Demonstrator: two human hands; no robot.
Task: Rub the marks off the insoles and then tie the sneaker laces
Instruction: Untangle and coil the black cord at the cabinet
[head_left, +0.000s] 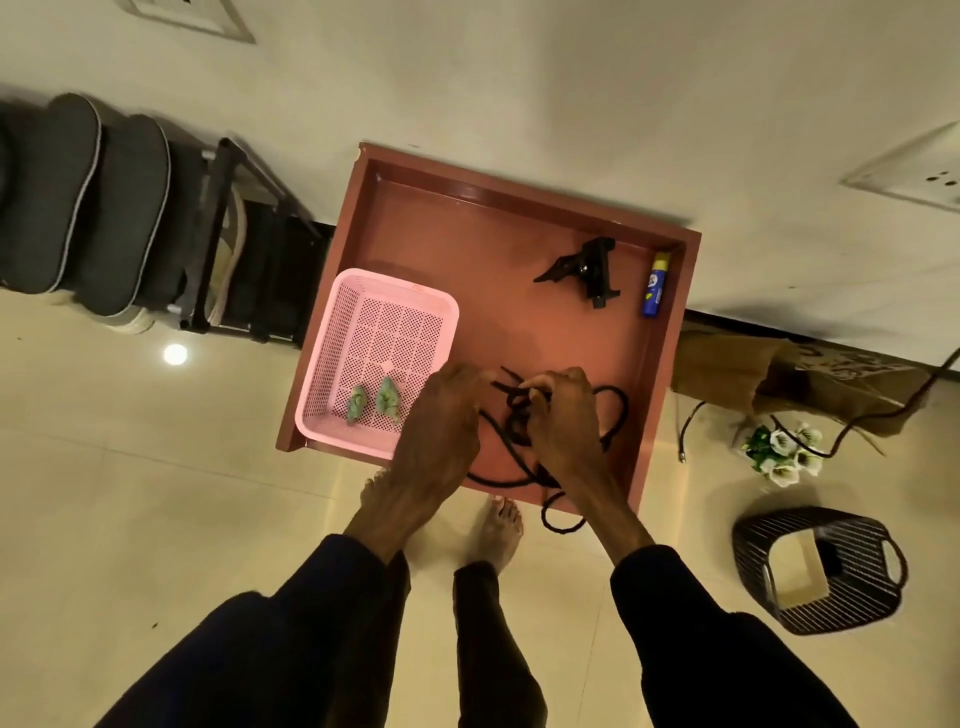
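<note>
Reaching from dark sleeves, both hands meet over the near part of the red tray (483, 244), where the black lace (619, 410) lies tangled, one loop hanging over the near edge. The right hand (563, 421) curls its fingers round the tangle, while the left hand (441, 421) bends against it, grip hidden. Left sits a pink basket (363, 276) holding two green scraps (387, 399); farther back lie a black clip (587, 270) and a blue tube (655, 286).
</note>
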